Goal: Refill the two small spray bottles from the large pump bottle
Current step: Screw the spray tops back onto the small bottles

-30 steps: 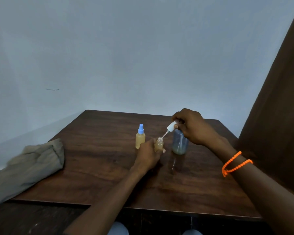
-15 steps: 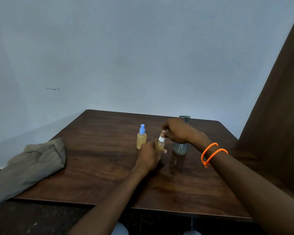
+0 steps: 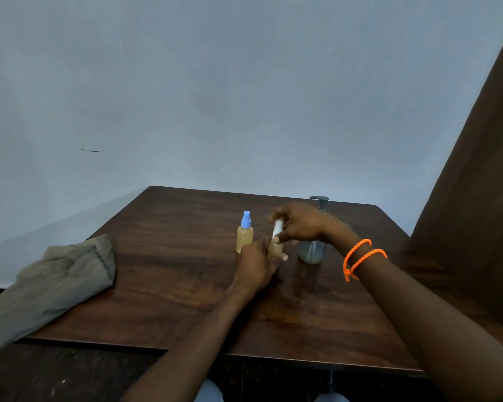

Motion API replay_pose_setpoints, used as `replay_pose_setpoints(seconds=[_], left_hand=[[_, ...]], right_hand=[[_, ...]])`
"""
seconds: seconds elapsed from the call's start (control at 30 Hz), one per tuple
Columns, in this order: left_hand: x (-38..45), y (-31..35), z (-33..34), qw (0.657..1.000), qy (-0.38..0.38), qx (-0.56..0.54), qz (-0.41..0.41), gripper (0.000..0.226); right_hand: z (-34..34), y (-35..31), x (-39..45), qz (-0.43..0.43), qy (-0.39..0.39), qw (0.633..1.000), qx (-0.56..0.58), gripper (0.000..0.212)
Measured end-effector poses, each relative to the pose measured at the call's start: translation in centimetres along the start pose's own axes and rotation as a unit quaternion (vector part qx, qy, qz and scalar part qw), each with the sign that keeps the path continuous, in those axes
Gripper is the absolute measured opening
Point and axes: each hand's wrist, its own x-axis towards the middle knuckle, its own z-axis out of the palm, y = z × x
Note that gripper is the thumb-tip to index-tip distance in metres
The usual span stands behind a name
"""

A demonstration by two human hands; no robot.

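Observation:
Two small amber spray bottles stand mid-table. The left one (image 3: 244,236) has a blue spray cap and stands free. My left hand (image 3: 256,264) grips the body of the second small bottle (image 3: 275,248). My right hand (image 3: 299,223) pinches the white spray cap (image 3: 278,228) on top of that bottle. The large pump bottle (image 3: 312,250), clear with a grey pump head, stands just right of it, partly hidden behind my right wrist.
A crumpled olive-grey cloth (image 3: 53,282) hangs over the left edge of the dark wooden table (image 3: 172,271). A brown curtain or panel (image 3: 476,198) rises along the right. A pale wall stands behind the table.
My right hand brought the white spray cap with its tube from above the pump bottle down onto the small bottle held by my left hand. The pump bottle's head has come into sight.

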Motion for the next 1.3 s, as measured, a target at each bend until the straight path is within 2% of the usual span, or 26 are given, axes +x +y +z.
replay_pose_setpoints(seconds=[0.1, 0.23, 0.3, 0.37, 0.43, 0.53, 0.67, 0.83, 1.0, 1.07, 1.17, 1.23, 1.3], left_hand=[[0.1, -0.4, 0.2, 1.000, -0.002, -0.001, 0.003, 0.022], [0.0, -0.4, 0.1, 0.999, -0.012, -0.028, 0.014, 0.026], [0.0, -0.4, 0.0, 1.000, -0.016, -0.021, 0.010, 0.021], [0.1, -0.5, 0.2, 1.000, -0.013, -0.018, 0.006, 0.021], [0.1, -0.4, 0.2, 1.000, -0.005, -0.007, -0.001, 0.024], [0.0, -0.2, 0.1, 1.000, 0.004, 0.008, 0.004, 0.033], [0.2, -0.5, 0.3, 1.000, 0.005, 0.015, 0.003, 0.025], [0.1, -0.4, 0.1, 1.000, -0.012, -0.011, -0.013, 0.033], [-0.2, 0.5, -0.2, 0.999, -0.017, -0.029, -0.015, 0.024], [-0.1, 0.4, 0.1, 0.999, -0.013, -0.028, -0.018, 0.023], [0.2, 0.7, 0.4, 0.999, -0.002, -0.024, -0.038, 0.024], [0.6, 0.8, 0.8, 0.999, 0.013, -0.006, -0.030, 0.026], [1.2, 1.1, 1.3, 0.999, 0.023, 0.021, -0.033, 0.027]], right_hand=[[0.7, 0.4, 0.1, 0.013, 0.043, 0.999, 0.020, 0.017], [2.2, 0.9, 0.3, 0.048, 0.055, 0.997, 0.036, 0.037], [1.9, 1.1, 0.0, 0.039, 0.035, 0.998, 0.022, 0.036], [1.1, 1.2, -0.4, 0.021, 0.008, 0.997, 0.072, 0.032], [0.4, 1.3, -0.3, -0.009, 0.004, 0.995, 0.095, 0.046], [0.0, 1.0, 0.5, -0.041, 0.013, 0.999, -0.004, 0.029], [0.5, -0.2, 1.2, -0.007, 0.036, 0.996, -0.083, 0.016], [1.7, -1.9, 1.5, 0.069, 0.063, 0.983, -0.155, 0.041], [1.1, -0.4, -0.8, 0.085, 0.057, 0.994, -0.033, 0.064], [1.1, 1.3, -2.7, 0.077, 0.136, 0.987, 0.039, 0.067], [2.1, 5.2, -5.0, 0.133, 0.330, 0.933, 0.047, 0.057], [3.4, 8.1, -5.7, 0.170, 0.352, 0.917, 0.079, 0.055], [4.9, 10.2, -5.3, 0.151, 0.298, 0.932, 0.140, 0.072]])
